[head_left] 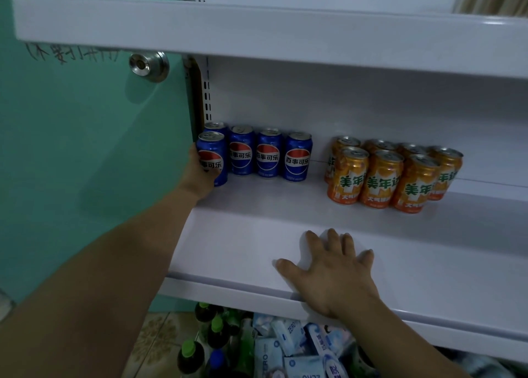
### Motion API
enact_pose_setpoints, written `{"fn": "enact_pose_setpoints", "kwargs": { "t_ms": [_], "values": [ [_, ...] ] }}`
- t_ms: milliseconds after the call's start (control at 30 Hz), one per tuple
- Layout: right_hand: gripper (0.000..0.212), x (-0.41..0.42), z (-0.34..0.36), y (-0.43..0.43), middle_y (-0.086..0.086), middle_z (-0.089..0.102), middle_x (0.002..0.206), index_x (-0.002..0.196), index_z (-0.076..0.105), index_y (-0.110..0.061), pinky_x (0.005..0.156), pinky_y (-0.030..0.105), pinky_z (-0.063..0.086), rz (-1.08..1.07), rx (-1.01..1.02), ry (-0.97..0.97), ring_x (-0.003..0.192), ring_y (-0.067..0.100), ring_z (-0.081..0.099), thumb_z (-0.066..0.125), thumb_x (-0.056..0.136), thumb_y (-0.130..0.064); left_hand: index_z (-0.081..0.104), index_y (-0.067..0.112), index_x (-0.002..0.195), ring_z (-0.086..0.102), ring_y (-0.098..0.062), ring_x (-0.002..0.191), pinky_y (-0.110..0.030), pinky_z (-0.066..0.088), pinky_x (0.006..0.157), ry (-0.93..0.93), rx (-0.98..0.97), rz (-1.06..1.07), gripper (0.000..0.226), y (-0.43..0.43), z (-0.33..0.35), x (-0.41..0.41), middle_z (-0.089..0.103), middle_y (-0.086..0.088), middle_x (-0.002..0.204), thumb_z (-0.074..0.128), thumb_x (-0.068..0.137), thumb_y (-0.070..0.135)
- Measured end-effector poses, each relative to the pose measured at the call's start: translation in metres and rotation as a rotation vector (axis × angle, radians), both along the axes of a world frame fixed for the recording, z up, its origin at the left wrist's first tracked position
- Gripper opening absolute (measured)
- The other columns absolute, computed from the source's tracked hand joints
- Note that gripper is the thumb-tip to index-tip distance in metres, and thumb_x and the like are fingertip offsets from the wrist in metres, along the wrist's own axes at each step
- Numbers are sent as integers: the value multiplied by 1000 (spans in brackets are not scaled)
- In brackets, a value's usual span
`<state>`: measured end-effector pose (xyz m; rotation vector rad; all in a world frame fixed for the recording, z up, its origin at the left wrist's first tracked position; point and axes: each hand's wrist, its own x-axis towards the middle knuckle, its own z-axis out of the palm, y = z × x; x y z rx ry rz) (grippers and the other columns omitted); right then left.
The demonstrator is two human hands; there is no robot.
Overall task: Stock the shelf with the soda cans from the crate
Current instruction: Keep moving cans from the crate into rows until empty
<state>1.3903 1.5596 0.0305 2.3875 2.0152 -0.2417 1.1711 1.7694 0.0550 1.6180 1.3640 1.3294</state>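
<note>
My left hand (200, 172) grips a blue soda can (213, 156) that stands at the far left of the white shelf (257, 234), in front of another blue can. A row of three more blue cans (268, 156) stands to its right along the back. Several orange cans (383, 174) stand in two rows further right. My right hand (331, 269) rests flat, fingers spread, on the shelf's sloped front edge. No crate is in view.
An upper white shelf (257, 31) overhangs the cans. A green door (85, 149) with a metal knob (149, 66) is at the left. Below the shelf lie bottles (211, 332) and blue-white packets (297, 346).
</note>
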Motion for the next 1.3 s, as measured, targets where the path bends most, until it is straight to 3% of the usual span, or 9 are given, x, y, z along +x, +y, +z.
{"fn": "enact_pose_setpoints", "kwargs": {
  "t_ms": [367,467,533,600,800,933,1100,1200,1300],
  "values": [
    [93,-1,3,-2,7,0,162,153,7,-32,114,63,1,-14,-6,26,148,33,-6,15,78,-86,28,3,141,44,-29,129,-26,32,93,60,-127,112,59,-3,1,7,46,-13,138,59,91,4],
    [95,-1,4,-2,7,3,162,154,10,-31,113,64,3,-15,6,29,147,33,-1,15,77,-86,33,3,139,47,-21,120,-26,33,89,73,-145,131,60,-25,1,12,48,-6,124,64,87,5],
    [95,-1,4,-1,7,5,162,154,12,-30,113,64,3,-14,13,40,147,33,2,17,78,-86,35,8,140,48,-27,122,-28,35,91,154,-145,80,64,-43,1,16,50,-6,131,66,84,8],
    [92,0,7,-4,7,7,162,153,16,-30,113,63,3,7,19,59,147,32,4,19,80,-85,24,11,149,43,-31,129,-27,34,92,311,-215,31,74,-68,5,21,41,-10,145,65,88,19],
    [74,42,23,-49,2,28,156,149,32,-27,114,42,25,23,21,108,141,24,28,33,90,-72,19,14,152,36,-27,137,-32,34,110,684,-218,-281,79,-134,24,62,22,-9,158,62,90,35],
    [74,108,34,-109,6,40,148,144,39,-22,107,43,36,-212,-12,60,131,28,40,36,89,-72,22,16,151,33,-24,139,-30,30,109,852,-100,-524,74,-184,35,129,24,-6,158,60,92,38],
    [70,191,42,-217,8,43,148,145,40,-19,108,45,37,-525,-9,46,129,32,44,42,91,-65,26,18,150,31,-23,140,-32,29,111,979,139,-860,71,-261,29,231,25,-4,157,58,92,43],
    [70,220,44,-288,12,49,141,141,43,-14,98,42,46,-709,3,83,120,30,51,45,92,-63,33,17,147,36,-25,136,-34,32,111,1025,291,-1059,65,-321,21,290,32,-7,153,58,92,42],
    [70,238,38,-356,9,41,149,146,38,-18,102,39,41,-898,6,116,129,29,45,44,92,-63,36,17,145,41,-26,132,-36,37,107,1052,410,-1228,66,-379,3,342,37,-7,149,60,90,44]
  ]
}}
